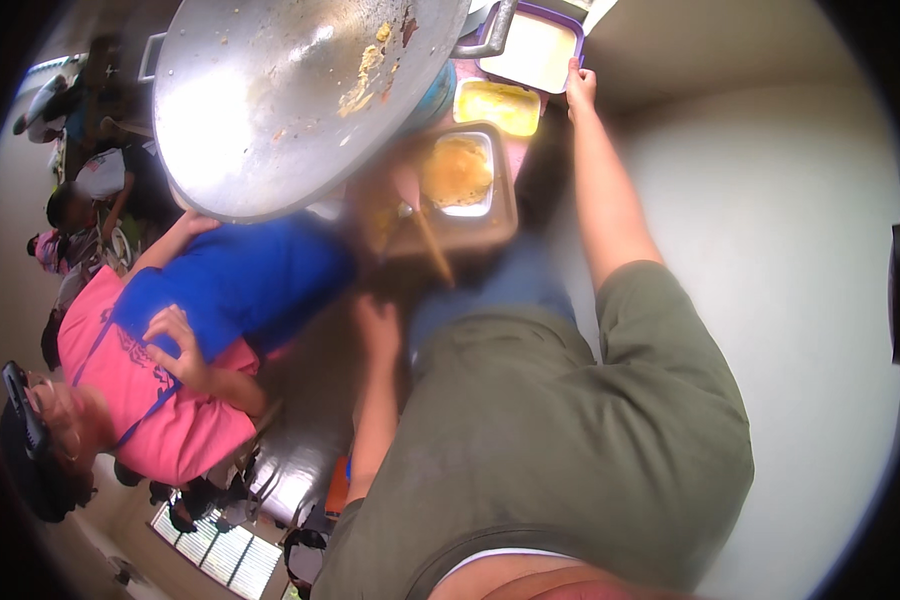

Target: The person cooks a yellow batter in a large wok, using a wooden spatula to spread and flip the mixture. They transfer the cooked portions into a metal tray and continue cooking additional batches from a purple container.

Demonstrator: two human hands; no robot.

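1 huge metal wok (270, 120) with 2 handles and food bits stuck inside, 1 purple-rimmed tub (580, 42), 1 tub of yellow stuff (459, 106), 1 white container (470, 211) of golden-brown food in 1 brown tray (504, 218), 1 wooden-handled spatula (432, 245). Right hand (582, 88) has its fingers closed on the purple-rimmed tub's edge, just past the yellow one. 1 co-worker (190, 425) in pink: 1 hand (202, 222) at the wok's rim, 1 raised (177, 345). Pink-covered table (516, 155), pale wall (770, 250) on the right, slatted window (215, 545) lower left, several people way back. Wok's cut off up top and hides some table. Left hand (378, 325) is a blur by the waist, can't tell if its fingers are open.
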